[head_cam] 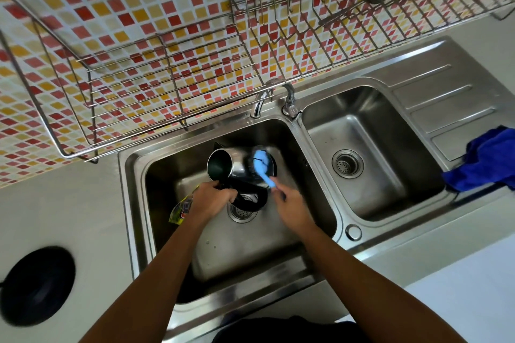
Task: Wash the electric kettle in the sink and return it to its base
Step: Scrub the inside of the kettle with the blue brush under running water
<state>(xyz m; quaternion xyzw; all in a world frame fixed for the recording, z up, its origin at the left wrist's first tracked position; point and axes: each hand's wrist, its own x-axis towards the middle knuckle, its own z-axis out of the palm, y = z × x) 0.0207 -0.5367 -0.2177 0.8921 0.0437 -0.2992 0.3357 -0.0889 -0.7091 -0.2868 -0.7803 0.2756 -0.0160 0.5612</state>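
A steel electric kettle [223, 166] with a black handle lies tilted on its side over the left sink basin [250, 253], its open mouth facing left. My left hand [207, 200] grips the black handle near the drain. My right hand [289, 203] holds a light blue brush [262, 166] whose head presses against the kettle's bottom end. The round black kettle base [37, 285] sits on the counter at the far left.
A chrome tap [274, 97] stands behind the basins. The right basin [370, 159] holds nothing; a blue cloth [485, 160] lies on the drainboard. A yellow packet [182, 207] sits in the left basin. A wire dish rack [167, 72] hangs overhead on the tiled wall.
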